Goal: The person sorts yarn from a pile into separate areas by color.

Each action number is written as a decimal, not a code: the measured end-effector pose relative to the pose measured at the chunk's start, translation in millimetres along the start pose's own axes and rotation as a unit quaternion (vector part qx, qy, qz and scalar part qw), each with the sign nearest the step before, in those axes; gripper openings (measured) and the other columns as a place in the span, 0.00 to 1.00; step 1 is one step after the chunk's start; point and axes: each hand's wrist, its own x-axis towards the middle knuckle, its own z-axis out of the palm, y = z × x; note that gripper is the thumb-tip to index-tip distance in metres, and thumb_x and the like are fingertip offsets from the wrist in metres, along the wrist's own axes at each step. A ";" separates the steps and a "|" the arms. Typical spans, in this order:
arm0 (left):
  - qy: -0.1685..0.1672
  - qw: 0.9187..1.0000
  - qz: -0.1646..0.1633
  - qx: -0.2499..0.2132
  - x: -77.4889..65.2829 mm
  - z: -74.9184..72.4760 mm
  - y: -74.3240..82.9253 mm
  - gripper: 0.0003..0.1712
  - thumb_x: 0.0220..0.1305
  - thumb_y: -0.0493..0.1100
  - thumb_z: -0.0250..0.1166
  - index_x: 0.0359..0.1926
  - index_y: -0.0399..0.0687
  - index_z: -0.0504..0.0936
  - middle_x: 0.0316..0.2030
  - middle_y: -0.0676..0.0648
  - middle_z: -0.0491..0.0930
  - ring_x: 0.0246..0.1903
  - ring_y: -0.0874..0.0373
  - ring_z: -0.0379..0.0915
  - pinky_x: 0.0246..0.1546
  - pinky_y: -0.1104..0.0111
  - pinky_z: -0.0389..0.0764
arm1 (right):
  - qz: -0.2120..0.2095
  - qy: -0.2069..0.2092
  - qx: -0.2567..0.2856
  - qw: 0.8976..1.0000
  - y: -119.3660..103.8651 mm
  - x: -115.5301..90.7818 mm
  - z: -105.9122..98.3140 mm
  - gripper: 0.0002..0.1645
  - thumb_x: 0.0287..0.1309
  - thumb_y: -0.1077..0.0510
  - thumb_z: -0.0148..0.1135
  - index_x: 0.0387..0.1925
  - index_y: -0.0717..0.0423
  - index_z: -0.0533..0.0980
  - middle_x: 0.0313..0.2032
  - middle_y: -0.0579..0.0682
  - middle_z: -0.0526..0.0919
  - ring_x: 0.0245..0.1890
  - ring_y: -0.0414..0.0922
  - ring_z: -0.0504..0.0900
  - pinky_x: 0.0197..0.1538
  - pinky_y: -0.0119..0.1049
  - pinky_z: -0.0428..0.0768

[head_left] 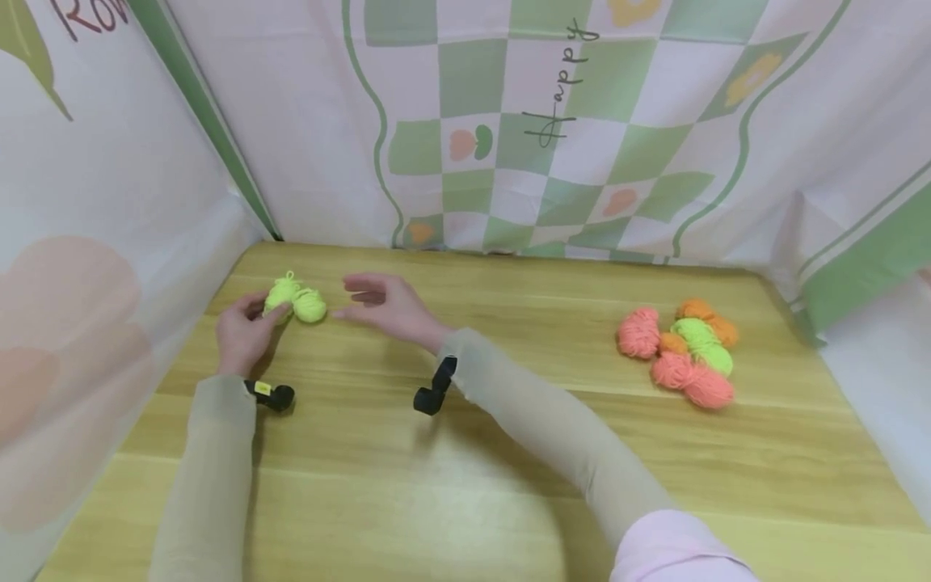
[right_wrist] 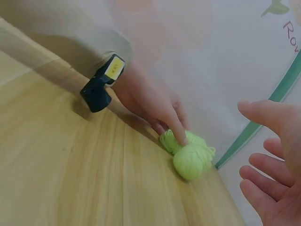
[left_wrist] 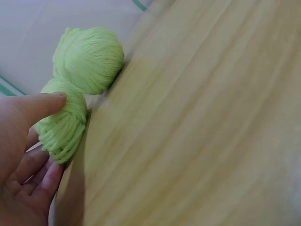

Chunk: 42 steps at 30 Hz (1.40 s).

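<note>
My left hand [head_left: 246, 333] holds a yellow-green yarn ball [head_left: 279, 294] at the far left of the table, thumb [left_wrist: 44, 106] across it and fingers behind and under it. A second yellow-green yarn ball [head_left: 310, 305] rests on the wood right against the first, as the left wrist view also shows. Just to its right is my right hand [head_left: 393, 307], its thumb and fingers [right_wrist: 268, 186] spread apart with nothing between them.
On the right side of the table [head_left: 465, 501] lies a loose group of yarn: pink balls [head_left: 640, 333], orange ones [head_left: 716, 323] and a yellow-green one [head_left: 701, 343]. Patterned cloth [head_left: 473, 81] hangs along the back and both sides.
</note>
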 end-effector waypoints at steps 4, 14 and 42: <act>-0.007 1.000 0.003 0.000 2.2 -0.3 2.5 0.36 0.68 0.53 0.69 0.69 0.39 0.73 0.62 0.36 0.76 0.61 0.45 0.72 0.63 0.55 0.73 | -0.005 -0.002 -0.001 1.000 1.6 -9.7 -13.1 0.37 0.57 0.51 0.77 0.66 0.56 0.75 0.62 0.51 0.79 0.59 0.48 0.79 0.61 0.34 0.75; -0.021 1.000 0.010 0.009 5.0 -2.3 5.8 0.38 0.67 0.53 0.70 0.70 0.37 0.71 0.63 0.34 0.74 0.61 0.42 0.70 0.64 0.53 0.71 | -0.013 0.017 -0.010 1.000 5.2 -34.9 -48.9 0.35 0.59 0.55 0.76 0.66 0.58 0.75 0.63 0.56 0.78 0.60 0.49 0.78 0.63 0.31 0.73; -0.016 1.000 -0.007 0.000 -0.7 -6.0 5.4 0.38 0.67 0.50 0.71 0.70 0.35 0.70 0.63 0.33 0.74 0.61 0.42 0.70 0.63 0.55 0.72 | -0.016 0.117 0.019 0.993 16.7 -110.0 -143.3 0.32 0.60 0.66 0.72 0.65 0.64 0.74 0.62 0.62 0.78 0.62 0.56 0.76 0.65 0.42 0.74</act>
